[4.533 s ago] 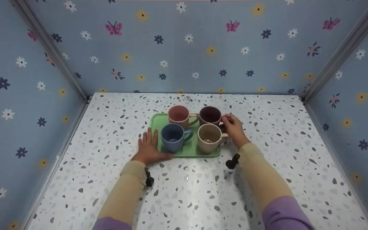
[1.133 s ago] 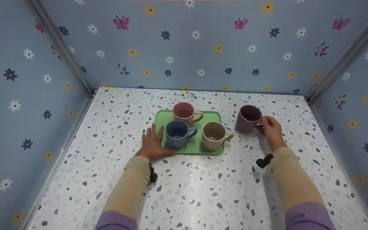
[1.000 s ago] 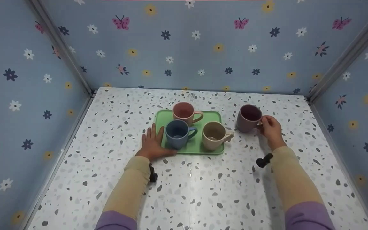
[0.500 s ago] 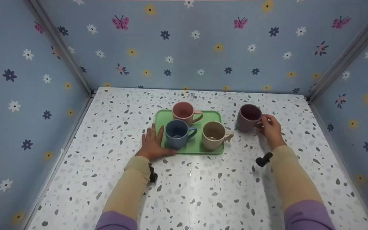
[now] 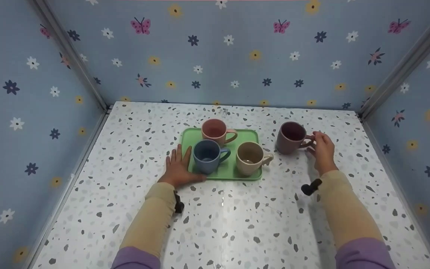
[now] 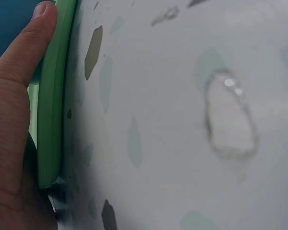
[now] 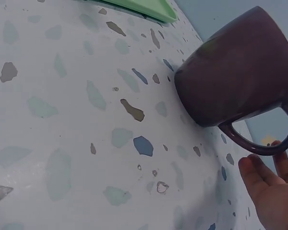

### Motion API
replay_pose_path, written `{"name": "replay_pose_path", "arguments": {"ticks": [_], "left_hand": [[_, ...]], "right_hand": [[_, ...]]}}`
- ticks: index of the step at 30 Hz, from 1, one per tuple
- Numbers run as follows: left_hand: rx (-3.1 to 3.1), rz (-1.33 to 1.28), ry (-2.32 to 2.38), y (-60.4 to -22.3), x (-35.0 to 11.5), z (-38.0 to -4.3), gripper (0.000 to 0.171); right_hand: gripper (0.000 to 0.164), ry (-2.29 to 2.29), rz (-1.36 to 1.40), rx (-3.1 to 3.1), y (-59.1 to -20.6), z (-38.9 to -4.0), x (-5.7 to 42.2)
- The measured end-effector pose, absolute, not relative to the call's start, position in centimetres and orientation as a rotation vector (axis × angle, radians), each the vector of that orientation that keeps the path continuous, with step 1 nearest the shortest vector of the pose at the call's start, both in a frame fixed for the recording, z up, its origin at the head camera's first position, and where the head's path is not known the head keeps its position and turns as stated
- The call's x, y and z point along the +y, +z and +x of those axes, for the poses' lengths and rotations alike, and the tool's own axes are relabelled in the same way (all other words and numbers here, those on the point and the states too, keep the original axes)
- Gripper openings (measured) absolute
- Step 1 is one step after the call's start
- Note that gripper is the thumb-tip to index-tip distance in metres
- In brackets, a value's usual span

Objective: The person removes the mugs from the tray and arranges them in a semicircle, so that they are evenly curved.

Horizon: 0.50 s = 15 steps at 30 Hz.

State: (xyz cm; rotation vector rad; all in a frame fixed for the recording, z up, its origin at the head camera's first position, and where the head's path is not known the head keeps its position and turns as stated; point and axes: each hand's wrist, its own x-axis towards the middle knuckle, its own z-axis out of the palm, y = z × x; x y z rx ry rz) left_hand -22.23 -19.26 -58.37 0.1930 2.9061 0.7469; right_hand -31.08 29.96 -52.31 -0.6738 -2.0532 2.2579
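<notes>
A green tray [image 5: 230, 172] carries a pink mug [image 5: 214, 130], a blue mug [image 5: 206, 158] and a beige mug [image 5: 249, 160]. My left hand [image 5: 177, 170] rests spread at the tray's front left corner; in the left wrist view its thumb [image 6: 26, 45] lies against the green rim. To the right of the tray, a dark purple mug [image 5: 289, 140] stands upright on the table, its handle pointing right. My right hand [image 5: 323, 151] is at that handle. In the right wrist view the handle [image 7: 259, 146] shows uncovered, with loosely bent fingers [image 7: 253, 172] close beside it.
The white speckled tabletop [image 5: 237, 224] is bounded by a blue flowered back wall [image 5: 222, 56] and side walls. Between the tray and the purple mug lies a narrow strip of table. The beige mug's handle juts past the tray's right edge.
The purple mug went from the tray's back right to the table on the right, in my right hand. Since half a second ago, that hand has loosened and drawn right along the handle.
</notes>
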Motion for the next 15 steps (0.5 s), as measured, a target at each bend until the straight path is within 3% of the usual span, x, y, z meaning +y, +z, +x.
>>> {"name": "replay_pose_path", "arguments": {"ticks": [15], "left_hand": [[2.909,0.193,0.745,-58.5,-19.4,-22.4,0.135]], "right_hand": [[0.044,1.930,-0.456,-2.056,-49.6,-30.1,27.5]]}}
